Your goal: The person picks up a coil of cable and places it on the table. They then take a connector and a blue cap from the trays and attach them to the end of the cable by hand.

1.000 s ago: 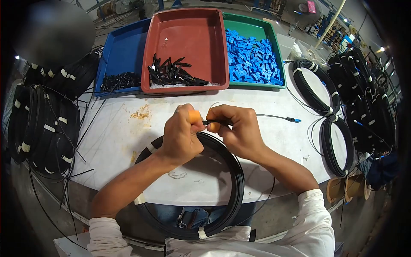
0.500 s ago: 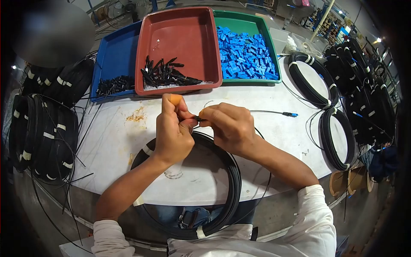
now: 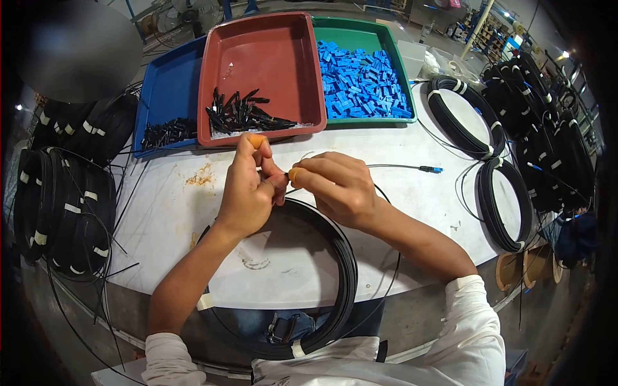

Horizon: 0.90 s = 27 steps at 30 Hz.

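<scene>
Both hands meet over the middle of the table (image 3: 161, 206), and their fingertips are pressed together on a small black piece (image 3: 285, 175) that sits between them, just above the table top. The left hand (image 3: 248, 190) pinches it with thumb and fingers, the index finger raised and wearing an orange cap (image 3: 257, 140). The right hand (image 3: 338, 186) closes on the same piece from the other side, and one fingertip there carries an orange cap too. From the right hand a thin cable (image 3: 393, 166) runs to the right and ends in a blue plug (image 3: 436, 169) lying on the table. Under both wrists lies a black coil (image 3: 344, 257), taped with white bands, and it hangs partly over the near edge. Behind the hands stand three trays side by side: a blue tray (image 3: 170, 77) with some black parts (image 3: 167, 132), a red tray (image 3: 264, 51) with a heap of black pins (image 3: 241, 116), and a green tray (image 3: 360, 27) full of blue blocks (image 3: 360, 83). More coils (image 3: 460, 122) lie at the right, and many are stacked at the left.
</scene>
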Tool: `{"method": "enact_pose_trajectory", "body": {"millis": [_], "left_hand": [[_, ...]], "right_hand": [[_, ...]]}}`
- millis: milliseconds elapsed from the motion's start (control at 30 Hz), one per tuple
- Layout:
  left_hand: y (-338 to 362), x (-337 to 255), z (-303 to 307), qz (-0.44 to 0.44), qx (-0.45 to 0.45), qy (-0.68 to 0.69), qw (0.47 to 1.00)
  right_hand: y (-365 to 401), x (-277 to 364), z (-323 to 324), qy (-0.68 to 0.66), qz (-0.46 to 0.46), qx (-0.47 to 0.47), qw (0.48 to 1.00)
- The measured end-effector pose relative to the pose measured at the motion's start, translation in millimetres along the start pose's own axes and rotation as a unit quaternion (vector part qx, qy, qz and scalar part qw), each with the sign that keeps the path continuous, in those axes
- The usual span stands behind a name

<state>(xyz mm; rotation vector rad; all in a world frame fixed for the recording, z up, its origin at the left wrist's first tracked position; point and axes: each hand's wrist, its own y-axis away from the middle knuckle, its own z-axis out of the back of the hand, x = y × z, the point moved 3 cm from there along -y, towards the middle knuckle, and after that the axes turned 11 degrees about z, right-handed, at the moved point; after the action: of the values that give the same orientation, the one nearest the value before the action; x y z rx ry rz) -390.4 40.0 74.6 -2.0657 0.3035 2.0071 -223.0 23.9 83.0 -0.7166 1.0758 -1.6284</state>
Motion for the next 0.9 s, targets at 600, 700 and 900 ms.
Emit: {"method": "enact_pose_trajectory", "body": {"millis": [600,700,900], "left_hand": [[3.7,-7.6,-1.0,-0.261,-0.109,-0.289,0.915],[2.6,-8.0,1.8,-0.190,-0.075,-0.174,0.963],[12.2,-0.1,-1.4,-0.289,-0.126,-0.254,0.915]], "right_hand": [[0.2,-1.8,-3.9,-0.125,-0.202,-0.018,0.971],[-2.1,-2.0,-0.1,-0.058,-0.128,0.003,0.990],[-0.9,7.7,-8.3,-0.075,-0.169,-0.013,0.983]]}}
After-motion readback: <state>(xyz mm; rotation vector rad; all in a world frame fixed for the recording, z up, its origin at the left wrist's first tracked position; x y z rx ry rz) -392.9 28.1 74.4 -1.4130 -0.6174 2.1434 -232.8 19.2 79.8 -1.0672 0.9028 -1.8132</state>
